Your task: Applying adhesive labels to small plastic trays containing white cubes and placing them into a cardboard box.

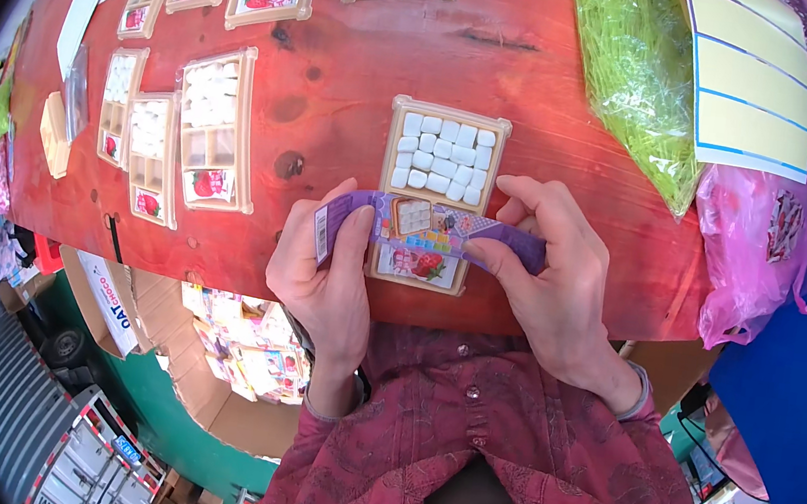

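Note:
Both my hands grip a purple printed card sleeve (457,226), which is bent into a curve. My left hand (329,268) pinches its left end between thumb and fingers, beside a barcode. At the other end my right hand (558,271) holds it, thumb on the front face. Under and behind the sleeve lies a beige tray (498,153). White marshmallow-like pieces (443,156) fill its far compartment in rows. A strawberry-printed packet (419,265) sits in its near end. The sleeve hides the tray's middle.
More beige trays (225,145) with white pieces and strawberry packets stand at left and far on the red table (340,113). At right lie a bag of green shreds (635,89), a yellow label sheet (755,84) and a pink bag (756,255). A carton of packets (246,344) sits below left.

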### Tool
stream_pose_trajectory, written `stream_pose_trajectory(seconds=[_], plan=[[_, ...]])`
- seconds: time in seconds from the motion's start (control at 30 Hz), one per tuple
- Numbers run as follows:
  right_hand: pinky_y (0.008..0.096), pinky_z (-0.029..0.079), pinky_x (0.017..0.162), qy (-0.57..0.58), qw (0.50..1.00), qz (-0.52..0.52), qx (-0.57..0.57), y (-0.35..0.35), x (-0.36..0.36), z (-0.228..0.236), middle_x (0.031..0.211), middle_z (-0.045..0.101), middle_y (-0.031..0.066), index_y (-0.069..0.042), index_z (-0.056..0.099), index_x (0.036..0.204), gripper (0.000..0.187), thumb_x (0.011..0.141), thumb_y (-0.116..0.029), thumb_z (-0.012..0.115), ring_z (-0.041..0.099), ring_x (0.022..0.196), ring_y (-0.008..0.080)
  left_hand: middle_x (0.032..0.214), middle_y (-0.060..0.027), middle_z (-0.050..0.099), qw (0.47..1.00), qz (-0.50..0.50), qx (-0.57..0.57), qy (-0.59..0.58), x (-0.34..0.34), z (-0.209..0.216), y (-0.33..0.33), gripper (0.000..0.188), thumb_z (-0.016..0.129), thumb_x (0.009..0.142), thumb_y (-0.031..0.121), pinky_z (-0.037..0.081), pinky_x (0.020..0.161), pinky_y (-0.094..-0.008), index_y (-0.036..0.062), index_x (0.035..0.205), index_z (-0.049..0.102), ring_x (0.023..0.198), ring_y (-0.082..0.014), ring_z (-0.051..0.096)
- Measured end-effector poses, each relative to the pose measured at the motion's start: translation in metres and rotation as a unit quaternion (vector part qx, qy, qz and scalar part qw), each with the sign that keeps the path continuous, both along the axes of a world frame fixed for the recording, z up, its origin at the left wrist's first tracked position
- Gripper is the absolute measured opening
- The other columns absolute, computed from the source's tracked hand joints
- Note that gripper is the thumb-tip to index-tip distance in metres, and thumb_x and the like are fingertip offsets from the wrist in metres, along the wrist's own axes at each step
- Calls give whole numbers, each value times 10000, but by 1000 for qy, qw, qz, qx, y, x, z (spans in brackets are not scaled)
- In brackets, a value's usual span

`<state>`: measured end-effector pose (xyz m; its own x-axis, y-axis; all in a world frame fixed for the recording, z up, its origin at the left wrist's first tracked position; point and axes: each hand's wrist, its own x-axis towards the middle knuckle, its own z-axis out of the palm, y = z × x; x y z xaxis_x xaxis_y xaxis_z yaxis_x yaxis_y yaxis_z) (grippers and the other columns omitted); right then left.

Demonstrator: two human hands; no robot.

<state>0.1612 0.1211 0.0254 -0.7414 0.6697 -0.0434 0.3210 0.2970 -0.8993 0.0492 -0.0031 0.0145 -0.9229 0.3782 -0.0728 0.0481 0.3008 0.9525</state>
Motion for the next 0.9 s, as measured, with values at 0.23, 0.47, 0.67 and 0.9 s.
stream_pose_trajectory(seconds=[0.23,0.47,0.67,0.9], plan=[[255,452,597,-25,1000,-5,-8,2,-4,-6,793,530,67,20,562,1010,389,665,33,740,532,652,118,757,-48,574,998,-26,-21,55,-4,-12,0,183,638,796,-51,450,643,-219,-59,979,641,703,-88,557],[246,466,598,-39,999,-8,-26,4,-5,-7,773,555,67,18,558,997,368,678,20,742,545,662,111,748,-58,564,996,-31,-51,67,-4,-13,0,206,669,779,-30,446,627,-225,-49,982,642,680,-101,556],[246,472,601,-44,999,-6,-22,4,-5,-6,753,563,63,16,560,996,363,682,12,742,557,669,110,744,-60,567,996,-30,-56,67,-4,-11,0,212,674,776,-24,450,622,-233,-57,981,638,676,-109,559],[261,477,607,-59,997,18,-44,-4,-2,-6,736,564,83,4,567,1008,379,676,-8,749,564,657,135,759,-69,593,993,-5,-97,73,6,-4,-15,202,687,758,-35,464,629,-248,-61,953,641,667,-126,576]])
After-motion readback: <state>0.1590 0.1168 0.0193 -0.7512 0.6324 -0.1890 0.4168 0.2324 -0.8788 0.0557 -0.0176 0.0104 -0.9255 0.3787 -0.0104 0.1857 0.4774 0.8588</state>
